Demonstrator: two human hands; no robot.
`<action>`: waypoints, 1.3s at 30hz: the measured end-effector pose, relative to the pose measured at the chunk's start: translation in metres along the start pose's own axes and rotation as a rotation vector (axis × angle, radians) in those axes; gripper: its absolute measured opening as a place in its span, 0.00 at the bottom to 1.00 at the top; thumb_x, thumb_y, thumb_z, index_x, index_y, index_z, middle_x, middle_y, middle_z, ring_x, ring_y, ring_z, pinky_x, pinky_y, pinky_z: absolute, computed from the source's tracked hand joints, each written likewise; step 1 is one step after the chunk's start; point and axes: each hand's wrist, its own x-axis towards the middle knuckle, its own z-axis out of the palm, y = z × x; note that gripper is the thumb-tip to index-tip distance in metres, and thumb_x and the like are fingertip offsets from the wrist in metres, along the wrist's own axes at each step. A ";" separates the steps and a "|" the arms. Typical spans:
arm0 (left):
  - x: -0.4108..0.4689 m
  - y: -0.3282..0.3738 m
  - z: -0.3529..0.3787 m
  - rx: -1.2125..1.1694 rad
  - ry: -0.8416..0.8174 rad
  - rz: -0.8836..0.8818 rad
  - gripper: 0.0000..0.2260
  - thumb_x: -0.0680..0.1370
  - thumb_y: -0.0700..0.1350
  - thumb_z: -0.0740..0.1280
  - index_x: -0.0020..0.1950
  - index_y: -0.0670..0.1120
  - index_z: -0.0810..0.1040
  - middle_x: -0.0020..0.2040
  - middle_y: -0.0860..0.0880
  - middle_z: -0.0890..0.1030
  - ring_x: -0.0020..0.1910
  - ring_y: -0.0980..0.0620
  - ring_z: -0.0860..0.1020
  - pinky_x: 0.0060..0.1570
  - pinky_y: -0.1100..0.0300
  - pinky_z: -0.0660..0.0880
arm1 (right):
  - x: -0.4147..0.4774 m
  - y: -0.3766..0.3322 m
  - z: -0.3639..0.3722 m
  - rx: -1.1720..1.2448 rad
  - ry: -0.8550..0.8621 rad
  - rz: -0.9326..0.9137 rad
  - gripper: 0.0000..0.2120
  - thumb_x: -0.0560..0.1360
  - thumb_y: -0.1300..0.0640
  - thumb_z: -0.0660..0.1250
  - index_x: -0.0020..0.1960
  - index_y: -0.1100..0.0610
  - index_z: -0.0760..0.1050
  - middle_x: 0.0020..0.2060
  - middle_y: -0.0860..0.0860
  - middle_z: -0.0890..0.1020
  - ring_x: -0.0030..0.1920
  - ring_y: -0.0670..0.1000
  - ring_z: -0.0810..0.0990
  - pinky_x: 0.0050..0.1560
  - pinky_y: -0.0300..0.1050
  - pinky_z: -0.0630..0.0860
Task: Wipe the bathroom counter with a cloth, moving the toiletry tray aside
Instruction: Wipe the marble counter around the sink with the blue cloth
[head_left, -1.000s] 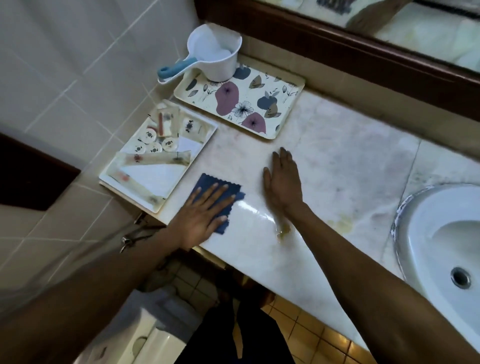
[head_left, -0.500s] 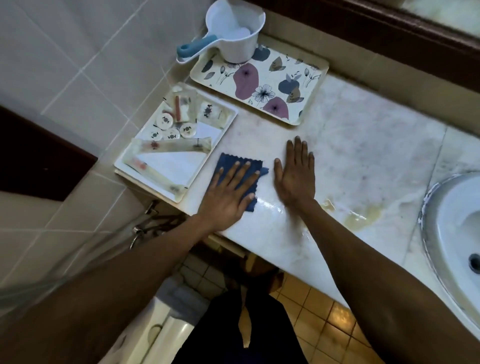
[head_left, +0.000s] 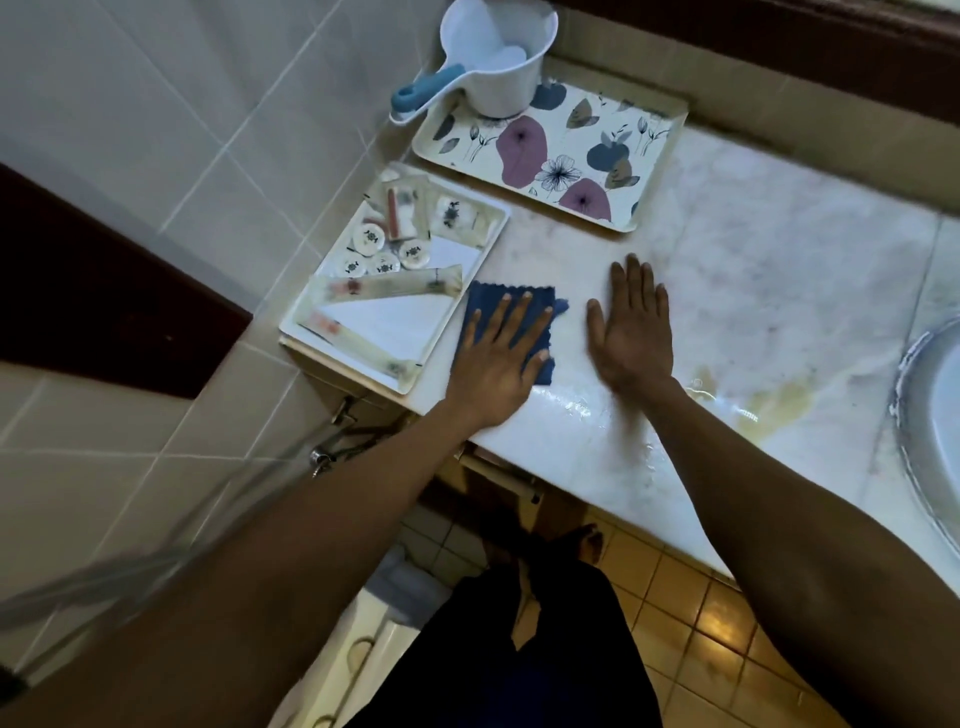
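A dark blue cloth (head_left: 488, 299) lies flat on the pale marble counter (head_left: 753, 291). My left hand (head_left: 498, 358) presses on it with fingers spread. My right hand (head_left: 631, 327) rests flat on the bare counter just right of the cloth, holding nothing. Left of the cloth, at the counter's left end, sits the white toiletry tray (head_left: 441, 322) with several small round items and wrapped sachets. A wet sheen and a yellowish stain (head_left: 774, 400) lie on the counter to the right of my right hand.
A floral tray (head_left: 644, 171) stands at the back by the wall with a white dipper (head_left: 488, 67), blue-handled, on its left corner. A white sink (head_left: 935, 415) is at the right edge. Tiled wall on the left, yellow floor tiles below.
My left hand has slid the cloth away from the front edge toward the toiletry tray. My right hand stays flat beside it. The view has shifted to the left.
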 end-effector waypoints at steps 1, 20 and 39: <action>-0.019 -0.002 0.002 0.004 0.005 0.039 0.26 0.85 0.57 0.48 0.82 0.54 0.50 0.83 0.50 0.51 0.82 0.49 0.49 0.78 0.43 0.47 | 0.000 -0.001 -0.001 0.000 0.002 0.003 0.30 0.82 0.43 0.46 0.80 0.56 0.51 0.81 0.54 0.52 0.80 0.54 0.48 0.79 0.53 0.47; 0.066 0.100 -0.001 -0.125 -0.126 0.135 0.23 0.86 0.51 0.46 0.82 0.54 0.47 0.83 0.51 0.46 0.82 0.48 0.43 0.78 0.43 0.41 | -0.059 0.141 -0.094 0.237 0.217 0.172 0.20 0.82 0.51 0.57 0.69 0.61 0.71 0.69 0.59 0.73 0.71 0.60 0.69 0.72 0.56 0.64; 0.028 0.187 0.028 -0.039 -0.064 -0.030 0.25 0.85 0.55 0.44 0.82 0.53 0.44 0.83 0.49 0.45 0.81 0.46 0.43 0.78 0.41 0.42 | -0.153 0.281 -0.124 0.163 0.086 0.723 0.30 0.82 0.38 0.46 0.73 0.58 0.65 0.63 0.63 0.78 0.61 0.65 0.76 0.62 0.57 0.69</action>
